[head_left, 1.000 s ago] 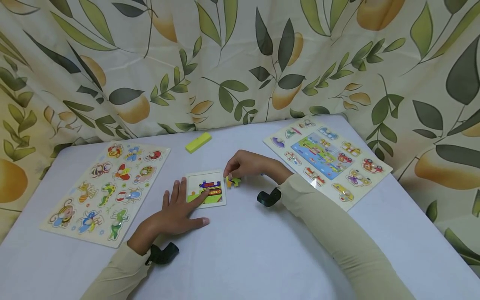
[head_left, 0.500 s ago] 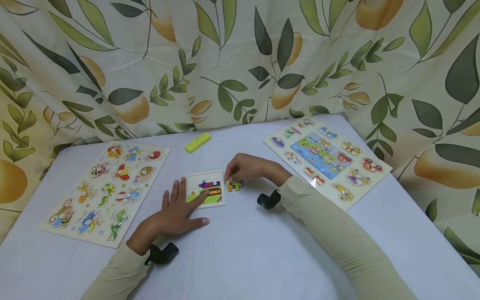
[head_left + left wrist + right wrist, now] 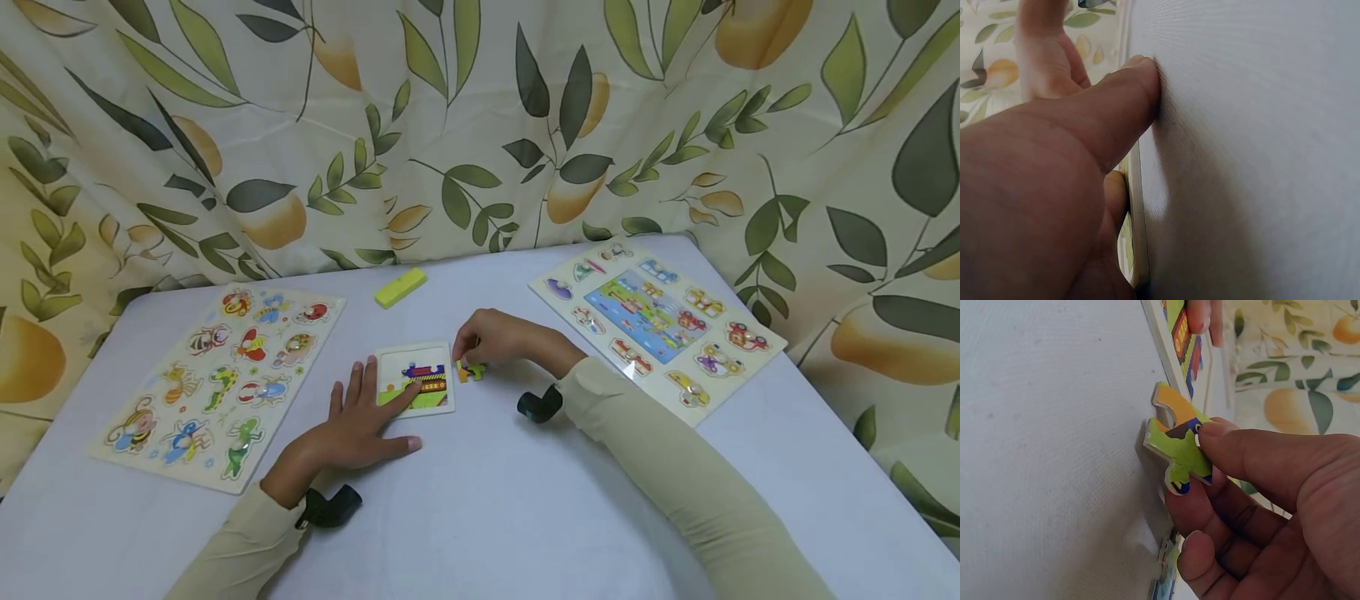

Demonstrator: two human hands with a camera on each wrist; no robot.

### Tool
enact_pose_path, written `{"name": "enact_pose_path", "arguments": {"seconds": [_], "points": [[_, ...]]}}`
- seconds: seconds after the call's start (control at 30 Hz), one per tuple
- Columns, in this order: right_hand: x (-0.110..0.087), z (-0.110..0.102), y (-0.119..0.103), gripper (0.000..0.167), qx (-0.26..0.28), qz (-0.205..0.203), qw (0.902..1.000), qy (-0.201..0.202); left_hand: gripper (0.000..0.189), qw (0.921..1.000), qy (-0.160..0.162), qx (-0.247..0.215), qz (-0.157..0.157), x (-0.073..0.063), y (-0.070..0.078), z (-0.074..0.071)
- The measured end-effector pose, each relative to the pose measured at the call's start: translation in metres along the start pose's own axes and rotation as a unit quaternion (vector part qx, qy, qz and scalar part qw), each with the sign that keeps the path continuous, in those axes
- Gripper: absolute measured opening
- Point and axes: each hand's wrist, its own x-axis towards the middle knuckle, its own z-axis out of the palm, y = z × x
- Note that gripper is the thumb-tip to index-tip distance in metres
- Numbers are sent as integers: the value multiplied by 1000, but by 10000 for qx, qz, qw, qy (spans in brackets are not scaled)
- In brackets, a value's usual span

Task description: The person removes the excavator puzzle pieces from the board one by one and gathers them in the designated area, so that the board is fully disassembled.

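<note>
A small white-framed jigsaw puzzle (image 3: 397, 358) lies on the table, partly filled with printed pieces showing a vehicle. My left hand (image 3: 356, 429) rests with spread, straight fingers on its left side, the index finger across the picture. In the left wrist view the thumb (image 3: 1129, 94) touches the white cloth outside the frame. My right hand (image 3: 491, 337) pinches a green and orange jigsaw piece (image 3: 1182, 440) between thumb and fingers, just right of the frame. The piece is tilted close over the cloth. Another jigsaw piece (image 3: 1165, 572) lies below that hand, partly hidden by the fingers.
A peg board with insect pictures (image 3: 213, 383) lies to the left, and one with vehicle pictures (image 3: 645, 317) to the right. Behind the frame sits a yellow-green block (image 3: 401, 287). A leaf-patterned curtain (image 3: 465, 125) hangs along the table's back edge.
My right hand has shifted slightly toward me, and more of the pinched jigsaw piece shows. My left hand keeps its place on the puzzle. The head view has shifted a little.
</note>
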Motion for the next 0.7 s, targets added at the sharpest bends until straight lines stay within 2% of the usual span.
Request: {"name": "enact_pose_path", "arguments": {"seconds": [0.4, 0.7], "points": [[-1, 5, 2, 10, 52, -91, 9999, 24, 83, 10000, 8, 33, 11, 0, 2, 0], [-3, 4, 1, 10, -86, 46, 9999, 84, 83, 10000, -11, 11, 48, 0, 2, 0]]}}
